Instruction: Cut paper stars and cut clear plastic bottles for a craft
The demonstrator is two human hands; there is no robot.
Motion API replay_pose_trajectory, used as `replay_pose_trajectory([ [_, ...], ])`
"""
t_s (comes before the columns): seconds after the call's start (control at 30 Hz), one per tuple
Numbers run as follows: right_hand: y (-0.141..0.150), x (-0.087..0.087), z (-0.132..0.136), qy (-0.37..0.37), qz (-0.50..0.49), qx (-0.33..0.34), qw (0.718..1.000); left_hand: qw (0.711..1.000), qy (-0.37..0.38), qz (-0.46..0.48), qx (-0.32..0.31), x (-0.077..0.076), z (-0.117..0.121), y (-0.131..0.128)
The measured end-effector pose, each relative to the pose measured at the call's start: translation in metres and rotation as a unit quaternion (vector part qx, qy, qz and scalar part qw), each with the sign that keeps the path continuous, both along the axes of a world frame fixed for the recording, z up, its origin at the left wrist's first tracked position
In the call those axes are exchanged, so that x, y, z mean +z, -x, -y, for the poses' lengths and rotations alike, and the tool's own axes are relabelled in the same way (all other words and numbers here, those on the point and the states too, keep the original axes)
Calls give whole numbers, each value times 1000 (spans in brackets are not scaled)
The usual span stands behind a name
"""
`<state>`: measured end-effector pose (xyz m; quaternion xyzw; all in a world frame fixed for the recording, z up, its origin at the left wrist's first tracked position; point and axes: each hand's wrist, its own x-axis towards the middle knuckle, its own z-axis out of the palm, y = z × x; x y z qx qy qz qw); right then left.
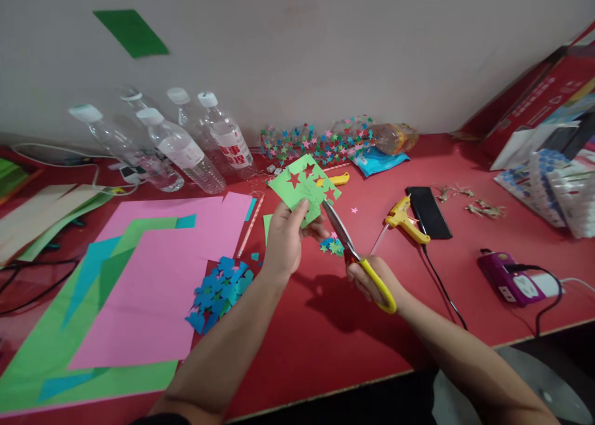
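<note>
Fingers of your left hand [286,238] pinch green paper [302,191]; your right hand's [383,276] close round yellow-handled scissors [343,232]. Both sit above the red table [302,344]. Scissors: long axis diagonal, tips up-left, away from you, by the paper's lower-right edge. Label [233,146] on clear bottle [222,116]: red Chinese characters, not fully legible. Star-shaped holes [294,179] dot the paper.

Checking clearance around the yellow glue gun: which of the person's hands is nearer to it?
Right. The right hand, gripping scissors, is left of the glue gun and closer to the person; the left hand, holding green paper, is farther left.
</note>
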<state>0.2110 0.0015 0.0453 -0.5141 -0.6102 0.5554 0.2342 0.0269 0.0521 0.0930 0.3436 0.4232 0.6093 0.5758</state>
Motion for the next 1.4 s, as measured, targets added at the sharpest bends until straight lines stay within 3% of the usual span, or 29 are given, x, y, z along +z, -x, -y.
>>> replay_pose_trajectory([
  [0.13,1,0,-2,8,4,-19,1000,999,13,13,-30,3,-1,6],
  [0.3,3,-4,-2,0,-5,-20,1000,985,65,132,-87,4,-5,8],
  [0.4,2,-7,-1,2,1,-18,1000,980,69,166,-90,1,-6,6],
  [0.63,-6,-6,-4,-34,22,40,998,1000,-16,-11,7,4,-6,10],
  [1.27,-12,4,-6,-54,31,84,995,981,-30,-191,-8,0,-3,22],
  [1.4,-12,5,-6,-44,20,90,995,984,-11,-178,-22,3,-3,22],
])
